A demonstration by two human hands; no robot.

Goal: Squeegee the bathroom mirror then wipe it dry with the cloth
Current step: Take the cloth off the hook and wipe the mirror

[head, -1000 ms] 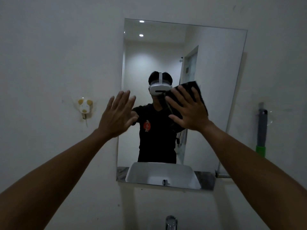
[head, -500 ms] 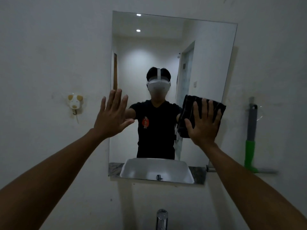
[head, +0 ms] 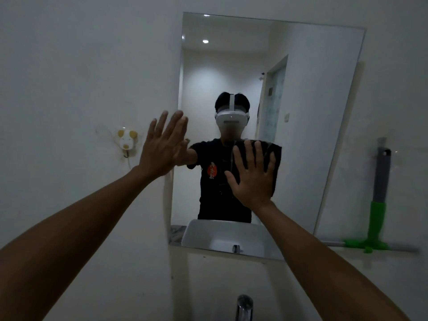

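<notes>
Now your right hand [head: 251, 179] presses the dark cloth [head: 275, 158] flat against the mirror [head: 312, 112], fingers spread rather than curled around it; it sits nearer the glass's middle than half a second ago, when it worked toward the 3 o'clock edge. Your left hand [head: 162, 147] stays open and empty at the mirror's 9 o'clock edge, palm to the wall. At 3 o'clock of the mirror the squeegee [head: 379, 205] hangs on the wall, untouched.
</notes>
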